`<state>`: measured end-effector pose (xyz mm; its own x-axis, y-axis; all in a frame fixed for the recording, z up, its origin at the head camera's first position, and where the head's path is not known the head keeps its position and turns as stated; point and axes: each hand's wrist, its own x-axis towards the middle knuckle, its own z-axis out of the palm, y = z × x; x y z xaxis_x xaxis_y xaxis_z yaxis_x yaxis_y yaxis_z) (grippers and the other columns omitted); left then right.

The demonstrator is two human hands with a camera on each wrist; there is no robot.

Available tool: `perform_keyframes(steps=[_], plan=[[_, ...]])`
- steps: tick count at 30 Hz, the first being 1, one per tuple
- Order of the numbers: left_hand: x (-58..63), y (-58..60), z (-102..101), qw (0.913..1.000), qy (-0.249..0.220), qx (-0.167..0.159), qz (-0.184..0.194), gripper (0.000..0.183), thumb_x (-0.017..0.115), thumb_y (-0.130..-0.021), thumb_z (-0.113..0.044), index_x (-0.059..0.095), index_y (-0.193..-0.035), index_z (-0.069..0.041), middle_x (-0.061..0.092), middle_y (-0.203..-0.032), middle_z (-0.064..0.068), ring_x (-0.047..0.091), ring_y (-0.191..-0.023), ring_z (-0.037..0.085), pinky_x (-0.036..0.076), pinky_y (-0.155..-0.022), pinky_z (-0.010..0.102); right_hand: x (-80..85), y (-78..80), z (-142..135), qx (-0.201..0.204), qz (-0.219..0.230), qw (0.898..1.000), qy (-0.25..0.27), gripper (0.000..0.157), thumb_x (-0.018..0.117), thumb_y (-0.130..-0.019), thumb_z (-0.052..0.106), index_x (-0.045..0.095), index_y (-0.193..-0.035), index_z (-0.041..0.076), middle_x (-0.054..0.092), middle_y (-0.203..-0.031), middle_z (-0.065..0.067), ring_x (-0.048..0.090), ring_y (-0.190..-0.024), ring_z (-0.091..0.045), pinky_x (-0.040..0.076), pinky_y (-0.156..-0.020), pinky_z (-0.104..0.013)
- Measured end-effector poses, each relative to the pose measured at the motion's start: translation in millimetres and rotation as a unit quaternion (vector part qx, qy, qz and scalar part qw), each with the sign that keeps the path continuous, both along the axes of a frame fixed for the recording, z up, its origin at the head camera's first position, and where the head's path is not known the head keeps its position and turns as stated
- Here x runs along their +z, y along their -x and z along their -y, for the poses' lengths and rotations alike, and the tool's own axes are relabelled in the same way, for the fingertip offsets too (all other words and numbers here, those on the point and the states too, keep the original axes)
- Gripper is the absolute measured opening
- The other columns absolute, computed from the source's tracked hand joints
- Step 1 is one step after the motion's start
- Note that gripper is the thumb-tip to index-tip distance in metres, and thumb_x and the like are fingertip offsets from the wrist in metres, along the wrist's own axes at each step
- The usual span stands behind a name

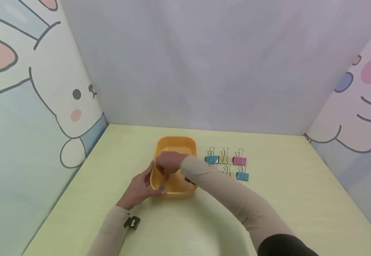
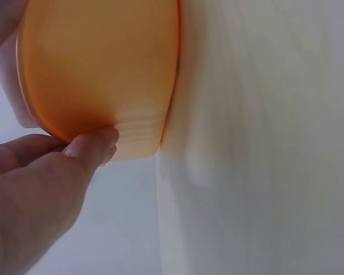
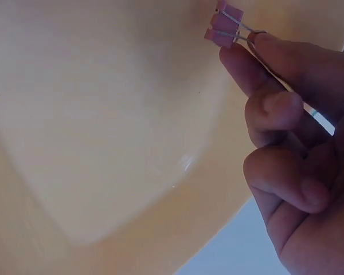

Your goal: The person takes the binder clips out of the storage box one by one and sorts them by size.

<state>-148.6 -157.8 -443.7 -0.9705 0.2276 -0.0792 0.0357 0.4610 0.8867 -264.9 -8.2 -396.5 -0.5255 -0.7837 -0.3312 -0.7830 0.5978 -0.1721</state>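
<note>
An orange plastic bin stands on the table. My left hand grips its near left side, thumb along the front wall and fingers at the left rim; the left wrist view shows the fingers of that hand pinching the bin's wall. Reaching into the bin from the right is my right hand. Thumb and forefinger of the right hand pinch a pink binder clip by its wire handles. A small blue clip lies in the bin's near left corner.
Right of the bin, binder clips stand in two rows: a blue one, a pink one and another blue one among several. My right forearm partly covers the near row. Cartoon-printed walls flank the table.
</note>
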Motion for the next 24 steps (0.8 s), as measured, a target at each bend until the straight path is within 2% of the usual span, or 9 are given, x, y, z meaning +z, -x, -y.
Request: perform_keyframes(steps=[7, 15, 20, 24], plan=[[1.5, -0.9, -1.0, 1.0000, -0.001, 0.005, 0.008, 0.119, 0.089, -0.075, -0.030, 0.010, -0.162, -0.014, 0.022, -0.168, 0.007, 0.038, -0.150, 0.027, 0.039, -0.119, 0.042, 6.4, -0.3, -6.3, -0.023, 0.017, 0.999, 0.021, 0.012, 0.082, -0.084, 0.019, 0.072, -0.077, 0.019, 0.069, -0.076, 0.008, 0.060, -0.069, -0.006, 0.052, -0.060, -0.017], [3.6, -1.5, -0.8, 0.9999, 0.001, 0.009, 0.014, 0.118, 0.088, -0.076, -0.031, 0.010, -0.162, -0.012, 0.022, -0.168, 0.009, 0.038, -0.150, 0.027, 0.040, -0.119, 0.043, 18.9, 1.1, -17.1, -0.002, 0.014, 0.998, 0.068, 0.014, 0.078, -0.089, 0.026, 0.072, -0.081, 0.016, 0.067, -0.075, 0.007, 0.056, -0.067, -0.006, 0.049, -0.061, -0.014], [3.0, -1.3, -0.4, 0.9998, 0.004, 0.012, 0.015, 0.118, 0.088, -0.076, -0.032, 0.010, -0.162, -0.011, 0.022, -0.168, 0.010, 0.039, -0.150, 0.027, 0.040, -0.118, 0.043, 26.3, -0.5, -24.3, -0.018, 0.040, 0.995, 0.090, 0.014, 0.074, -0.091, 0.019, 0.069, -0.079, 0.014, 0.066, -0.073, 0.006, 0.053, -0.065, -0.005, 0.046, -0.059, -0.014], [2.6, -1.4, 0.0, 0.9998, 0.006, 0.013, 0.016, 0.119, 0.089, -0.075, -0.033, 0.010, -0.162, -0.011, 0.021, -0.169, 0.010, 0.038, -0.150, 0.027, 0.040, -0.119, 0.043, 31.3, -0.4, -32.1, -0.020, 0.050, 0.992, 0.117, 0.017, 0.066, -0.094, 0.009, 0.067, -0.077, 0.012, 0.069, -0.076, 0.003, 0.056, -0.066, -0.006, 0.044, -0.058, -0.015]])
